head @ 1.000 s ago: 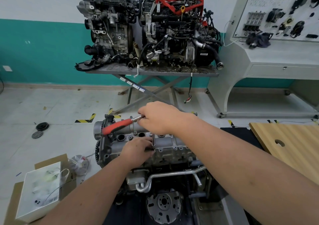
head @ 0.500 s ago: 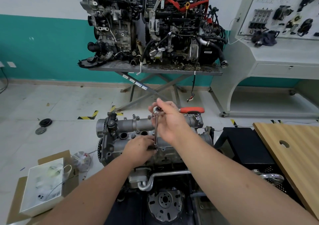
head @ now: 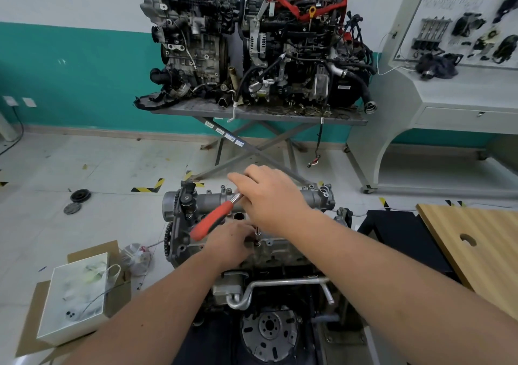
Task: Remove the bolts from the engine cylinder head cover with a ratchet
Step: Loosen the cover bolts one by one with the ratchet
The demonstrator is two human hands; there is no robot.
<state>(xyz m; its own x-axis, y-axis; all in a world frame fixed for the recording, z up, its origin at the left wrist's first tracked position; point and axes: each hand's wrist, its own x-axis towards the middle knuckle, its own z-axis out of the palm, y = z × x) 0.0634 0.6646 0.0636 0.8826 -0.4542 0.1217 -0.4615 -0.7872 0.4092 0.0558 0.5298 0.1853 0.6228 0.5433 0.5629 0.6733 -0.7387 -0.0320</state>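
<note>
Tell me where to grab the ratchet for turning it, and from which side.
Grip the ratchet by its red handle, coming from the left. That end points down-left over the cylinder head cover and is bare; the right hand already covers the head, and the left hand steadies the extension.

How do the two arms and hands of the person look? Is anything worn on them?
Both forearms are bare, with no sleeves in view. The left hand and the right hand wear no gloves. No watch, ring or bracelet shows on either.
</note>
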